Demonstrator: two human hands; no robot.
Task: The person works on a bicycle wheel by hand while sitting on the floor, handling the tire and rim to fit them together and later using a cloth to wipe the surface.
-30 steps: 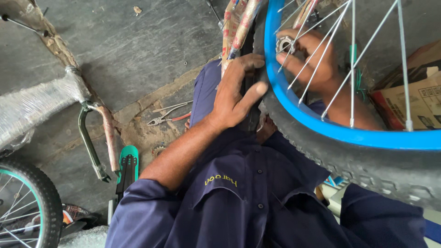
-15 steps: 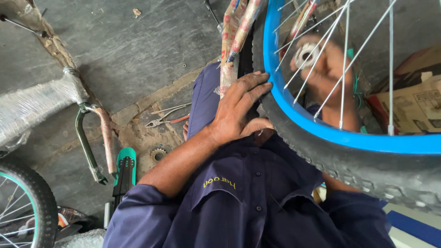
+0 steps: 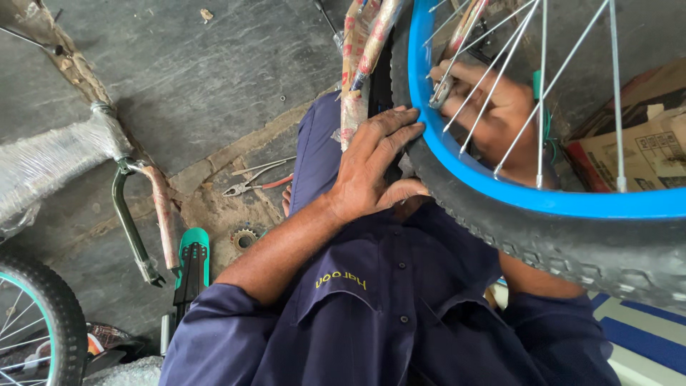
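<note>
A bicycle wheel with a blue rim (image 3: 500,194), silver spokes and a black knobbly tyre (image 3: 550,239) stands close in front of me, over my lap. My left hand (image 3: 379,168) lies on the tyre's near edge, fingers spread over the sidewall and thumb tucked under it. Behind the spokes, my right hand (image 3: 496,107) is closed on a small silver metal tool (image 3: 439,93) held against the inside of the rim. A bike frame tube wrapped in printed paper (image 3: 357,64) rises just left of the wheel.
Pliers (image 3: 250,182) and a small sprocket (image 3: 244,237) lie on the concrete floor to my left. Nearby are a green and black part (image 3: 193,261), a plastic-wrapped frame (image 3: 50,164) and another wheel (image 3: 36,322). Cardboard boxes (image 3: 636,136) stand at the right.
My left hand's fingers have uncurled and now lie flatter across the tyre. My right hand has shifted slightly behind the spokes, still holding the tool at the rim.
</note>
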